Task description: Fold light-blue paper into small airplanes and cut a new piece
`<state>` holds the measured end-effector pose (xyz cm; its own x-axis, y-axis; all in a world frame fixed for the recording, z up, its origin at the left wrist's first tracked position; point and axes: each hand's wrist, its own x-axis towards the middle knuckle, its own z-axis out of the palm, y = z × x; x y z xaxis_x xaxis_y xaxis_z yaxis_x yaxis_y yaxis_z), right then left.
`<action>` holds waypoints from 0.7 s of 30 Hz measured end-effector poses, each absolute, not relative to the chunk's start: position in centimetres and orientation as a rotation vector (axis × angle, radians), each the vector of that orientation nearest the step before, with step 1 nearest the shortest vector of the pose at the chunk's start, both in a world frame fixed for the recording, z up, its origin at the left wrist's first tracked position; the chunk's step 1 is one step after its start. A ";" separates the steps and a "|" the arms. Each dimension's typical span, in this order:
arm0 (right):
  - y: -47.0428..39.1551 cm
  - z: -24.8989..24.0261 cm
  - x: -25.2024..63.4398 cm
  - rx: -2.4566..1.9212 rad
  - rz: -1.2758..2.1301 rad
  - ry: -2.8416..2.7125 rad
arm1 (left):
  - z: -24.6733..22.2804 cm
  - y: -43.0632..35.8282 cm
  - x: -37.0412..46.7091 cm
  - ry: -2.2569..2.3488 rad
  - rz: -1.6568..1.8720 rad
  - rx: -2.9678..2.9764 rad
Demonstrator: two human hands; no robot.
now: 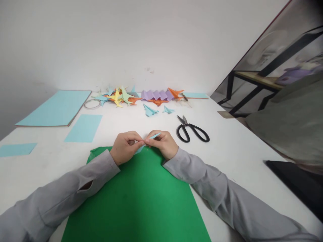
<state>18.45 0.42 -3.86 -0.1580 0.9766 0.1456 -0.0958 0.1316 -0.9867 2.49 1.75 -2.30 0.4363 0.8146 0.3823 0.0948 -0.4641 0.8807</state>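
I see the blue paper [154,136] near the green sheet's [141,201] far edge. Fingers of the left hand [124,148] and right hand [166,145] pinch it. It appears partly folded; the exact stage is hidden. Beyond, small blue figures [150,111] stand folded. Leftward, blue slips [83,128] lie flat on the counter [101,136], unfolded.

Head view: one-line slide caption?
Both hands pinch a folded blue paper above a green sheet, scissors nearby.

From the wearer's head we look forward and slightly down — close over both forearms — across the white table [161,117] to the wall [141,43].
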 end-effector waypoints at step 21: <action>1.0 -3.7 18.4 -0.916 1.394 -0.856 | -2.2 2.2 1.6 0.972 1.134 1.464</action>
<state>18.38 1.04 -3.67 0.0112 0.9993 -0.0363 -0.4196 -0.0282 -0.9073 1.60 2.18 -2.24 0.2365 0.9575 0.1652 0.0164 -0.1739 0.9846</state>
